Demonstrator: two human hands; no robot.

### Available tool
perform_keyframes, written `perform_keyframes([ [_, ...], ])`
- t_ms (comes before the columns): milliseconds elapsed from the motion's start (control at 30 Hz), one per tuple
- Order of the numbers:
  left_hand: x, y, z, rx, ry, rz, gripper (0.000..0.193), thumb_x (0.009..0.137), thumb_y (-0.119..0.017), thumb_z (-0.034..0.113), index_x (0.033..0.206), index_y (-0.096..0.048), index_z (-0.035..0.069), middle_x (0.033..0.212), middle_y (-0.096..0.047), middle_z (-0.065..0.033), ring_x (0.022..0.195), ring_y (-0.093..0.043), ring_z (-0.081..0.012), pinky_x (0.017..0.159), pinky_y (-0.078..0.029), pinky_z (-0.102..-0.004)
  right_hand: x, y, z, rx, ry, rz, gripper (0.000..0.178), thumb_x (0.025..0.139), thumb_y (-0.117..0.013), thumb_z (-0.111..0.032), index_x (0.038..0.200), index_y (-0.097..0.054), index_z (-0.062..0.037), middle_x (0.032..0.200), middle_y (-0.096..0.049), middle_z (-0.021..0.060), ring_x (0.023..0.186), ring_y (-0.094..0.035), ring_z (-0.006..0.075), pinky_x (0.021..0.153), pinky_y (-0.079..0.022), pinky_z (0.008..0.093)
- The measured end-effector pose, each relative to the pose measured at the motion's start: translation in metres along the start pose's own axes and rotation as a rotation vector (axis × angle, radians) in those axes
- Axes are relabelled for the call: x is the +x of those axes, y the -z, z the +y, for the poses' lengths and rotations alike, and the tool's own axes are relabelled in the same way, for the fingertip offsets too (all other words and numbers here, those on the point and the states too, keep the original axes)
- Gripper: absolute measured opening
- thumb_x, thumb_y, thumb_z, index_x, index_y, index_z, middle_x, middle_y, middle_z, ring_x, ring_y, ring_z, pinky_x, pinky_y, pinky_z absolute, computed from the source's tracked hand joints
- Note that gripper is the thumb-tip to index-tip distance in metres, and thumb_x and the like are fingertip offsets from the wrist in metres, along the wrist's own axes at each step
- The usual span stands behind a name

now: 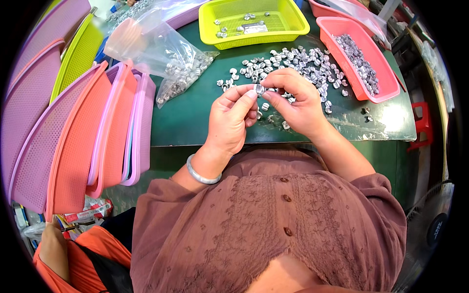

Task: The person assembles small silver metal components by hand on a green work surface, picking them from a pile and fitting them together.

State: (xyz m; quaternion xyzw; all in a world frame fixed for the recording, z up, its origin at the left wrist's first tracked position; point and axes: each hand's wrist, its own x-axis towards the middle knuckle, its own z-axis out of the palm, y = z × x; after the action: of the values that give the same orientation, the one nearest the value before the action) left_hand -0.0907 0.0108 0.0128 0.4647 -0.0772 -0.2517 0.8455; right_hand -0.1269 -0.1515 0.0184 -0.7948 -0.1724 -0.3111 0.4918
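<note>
In front of me, over the near part of the green table [190, 122], both hands meet at a small shiny silver metal piece [259, 90]. My left hand [227, 119] pinches it between thumb and forefinger, with the other fingers curled. My right hand [299, 105] has its thumb and fingertips closed on the piece's other side. Finer details of the piece are covered by the fingertips. Just beyond the hands spreads a loose pile of similar small curved metal pieces [293, 61], and a few lie beneath them.
A yellow-green basket [254, 40] with a few pieces stands at the back. A pink basket [359, 90] at the right holds many more. Left of the pile lies a clear plastic bag [171, 53] of parts. Stacked baskets [80, 146] crowd the left, near another person's arm [53, 249].
</note>
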Motion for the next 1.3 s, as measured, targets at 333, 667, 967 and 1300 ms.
perform_keyframes([
  [333,0.010,0.017,-0.014,-0.285,0.341,-0.006,0.011,0.092,-0.056,0.018,0.095,-0.058,0.008,0.080,-0.057,-0.0034,0.068,-0.053,-0.0135,0.055,-0.041,-0.0237,-0.010,0.002,0.012,-0.070,0.050,-0.091,0.018,0.075,-0.070,-0.006,0.092,-0.065,-0.0068,0.094,-0.060,0.0077,0.090,-0.057,0.0274,0.080,-0.046,0.0364],
  [667,0.106,0.010,0.044,-0.271,0.075,-0.197,0.020,0.093,-0.046,0.010,0.104,-0.054,-0.005,0.097,-0.058,-0.0141,0.087,-0.057,-0.0250,0.080,-0.052,-0.0344,-0.026,0.037,0.032,-0.103,-0.090,-0.048,0.010,0.079,-0.067,-0.006,0.089,-0.065,-0.0035,0.088,-0.063,0.0097,0.084,-0.062,0.0270,0.075,-0.049,0.0338],
  [967,0.161,0.033,0.045,1.181,-0.866,0.152,0.035,0.084,-0.064,0.020,0.112,-0.062,0.000,0.117,-0.059,-0.0166,0.106,-0.057,-0.0224,0.090,-0.045,-0.0303,-0.024,0.059,0.050,-0.216,-0.160,-0.030,0.013,0.078,-0.066,-0.005,0.091,-0.064,-0.0029,0.090,-0.063,0.0105,0.085,-0.061,0.0282,0.076,-0.049,0.0354],
  [1300,0.061,0.049,0.001,1.362,-0.598,-0.223,0.041,0.083,-0.067,0.021,0.119,-0.060,0.003,0.126,-0.055,-0.0181,0.122,-0.046,-0.0400,0.102,-0.037,-0.0444,0.010,0.056,0.096,-0.689,-0.232,-0.376,0.060,0.084,-0.063,-0.040,0.131,-0.048,-0.0070,0.140,-0.038,0.0262,0.132,-0.031,0.0432,0.108,-0.030,0.0480],
])
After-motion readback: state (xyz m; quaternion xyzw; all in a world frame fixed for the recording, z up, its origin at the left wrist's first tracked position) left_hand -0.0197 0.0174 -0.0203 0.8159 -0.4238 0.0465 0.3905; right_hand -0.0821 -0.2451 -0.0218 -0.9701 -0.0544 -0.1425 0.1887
